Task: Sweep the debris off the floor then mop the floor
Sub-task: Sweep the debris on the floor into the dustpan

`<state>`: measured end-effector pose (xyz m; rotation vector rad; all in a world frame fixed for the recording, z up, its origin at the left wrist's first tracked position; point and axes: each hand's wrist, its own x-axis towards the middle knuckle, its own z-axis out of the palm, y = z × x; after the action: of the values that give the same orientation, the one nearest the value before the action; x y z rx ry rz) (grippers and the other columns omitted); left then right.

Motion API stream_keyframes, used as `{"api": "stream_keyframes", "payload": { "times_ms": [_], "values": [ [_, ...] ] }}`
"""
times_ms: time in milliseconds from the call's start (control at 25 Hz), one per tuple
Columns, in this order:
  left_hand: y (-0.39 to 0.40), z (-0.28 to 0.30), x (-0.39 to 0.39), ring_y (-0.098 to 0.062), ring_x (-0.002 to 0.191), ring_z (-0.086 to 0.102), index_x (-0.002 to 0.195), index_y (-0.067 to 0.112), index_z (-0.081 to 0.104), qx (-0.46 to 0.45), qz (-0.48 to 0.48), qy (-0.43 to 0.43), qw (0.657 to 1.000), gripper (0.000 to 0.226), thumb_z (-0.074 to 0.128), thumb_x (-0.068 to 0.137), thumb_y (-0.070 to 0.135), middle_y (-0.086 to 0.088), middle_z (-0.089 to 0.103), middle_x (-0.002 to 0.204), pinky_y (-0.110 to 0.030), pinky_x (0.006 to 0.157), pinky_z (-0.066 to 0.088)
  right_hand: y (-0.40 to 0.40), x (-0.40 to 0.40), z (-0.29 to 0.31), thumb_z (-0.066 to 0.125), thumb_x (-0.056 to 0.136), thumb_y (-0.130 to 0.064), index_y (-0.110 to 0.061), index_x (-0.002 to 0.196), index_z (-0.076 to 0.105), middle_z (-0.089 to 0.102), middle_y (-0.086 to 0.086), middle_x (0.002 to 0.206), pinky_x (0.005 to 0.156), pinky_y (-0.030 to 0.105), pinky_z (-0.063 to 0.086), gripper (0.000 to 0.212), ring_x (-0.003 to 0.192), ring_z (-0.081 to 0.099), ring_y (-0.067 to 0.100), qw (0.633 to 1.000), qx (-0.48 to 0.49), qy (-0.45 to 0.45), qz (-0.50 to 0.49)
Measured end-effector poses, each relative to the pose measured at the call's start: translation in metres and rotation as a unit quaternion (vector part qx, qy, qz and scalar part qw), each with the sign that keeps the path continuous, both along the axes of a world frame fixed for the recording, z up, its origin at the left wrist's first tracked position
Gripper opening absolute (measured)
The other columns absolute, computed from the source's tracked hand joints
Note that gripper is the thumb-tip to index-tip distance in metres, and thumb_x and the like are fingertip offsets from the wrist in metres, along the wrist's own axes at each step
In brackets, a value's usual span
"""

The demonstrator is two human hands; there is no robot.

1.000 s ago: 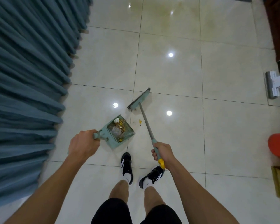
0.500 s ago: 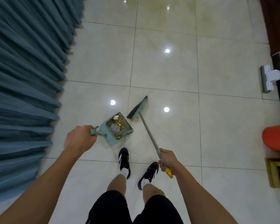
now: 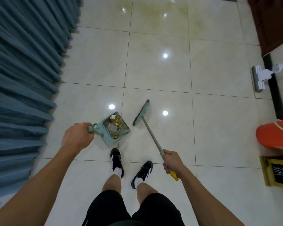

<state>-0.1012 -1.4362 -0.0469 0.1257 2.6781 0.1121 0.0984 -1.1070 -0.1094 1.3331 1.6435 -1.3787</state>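
Your left hand [image 3: 78, 136] grips the dustpan [image 3: 113, 129], now holding all the debris [image 3: 115, 125], just ahead of your shoes [image 3: 116, 160]; right hand [image 3: 172, 161] clasps the broom [image 3: 151, 134], swung clear rightward: sweeping looks finished, mop [image 3: 260, 77] waits far right.

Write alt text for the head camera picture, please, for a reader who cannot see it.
Seen from above, a person's left hand holds a green dustpan full of debris, and the right hand holds a broom on a glossy tiled floor. Blue curtains hang at left.
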Motion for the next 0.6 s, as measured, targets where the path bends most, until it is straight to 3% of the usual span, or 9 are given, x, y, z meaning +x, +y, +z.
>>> {"api": "stream_keyframes", "payload": {
  "times_ms": [120,320,600],
  "values": [
    [0.000,0.005,0.006,-0.015,0.056,0.058,0.080,0.028,0.065,-0.010,-0.013,0.007,1.000,0.013,0.059,0.092,0.030,0.006,0.059,0.064,-0.034,0.057,0.056,0.004,0.004,0.007,0.045,0.101,-0.018,-0.027,0.142,0.053,0.054,0.012,0.070,0.045,0.024,0.038,0.043,0.049,0.044,0.016,0.999,-0.018,0.019,-0.023],
    [-0.004,0.003,0.009,-0.012,0.056,0.056,0.082,0.028,0.066,-0.010,-0.021,0.001,1.000,0.014,0.058,0.094,0.031,0.009,0.058,0.065,-0.028,0.051,0.048,-0.017,-0.029,0.008,0.048,0.102,-0.018,-0.024,0.131,0.059,0.051,0.013,0.074,0.046,0.026,0.036,0.032,0.049,0.041,0.016,0.995,-0.060,0.047,-0.060],
    [-0.008,-0.007,-0.003,-0.020,0.062,0.059,0.086,0.031,0.067,-0.006,-0.057,-0.021,0.998,0.011,0.058,0.090,0.031,0.005,0.061,0.070,-0.033,0.061,0.054,-0.036,-0.019,-0.001,0.047,0.102,-0.018,-0.012,0.139,0.053,0.052,0.012,0.068,0.045,0.026,0.036,0.038,0.046,0.041,0.017,0.998,-0.028,-0.005,-0.055]
  ]
}}
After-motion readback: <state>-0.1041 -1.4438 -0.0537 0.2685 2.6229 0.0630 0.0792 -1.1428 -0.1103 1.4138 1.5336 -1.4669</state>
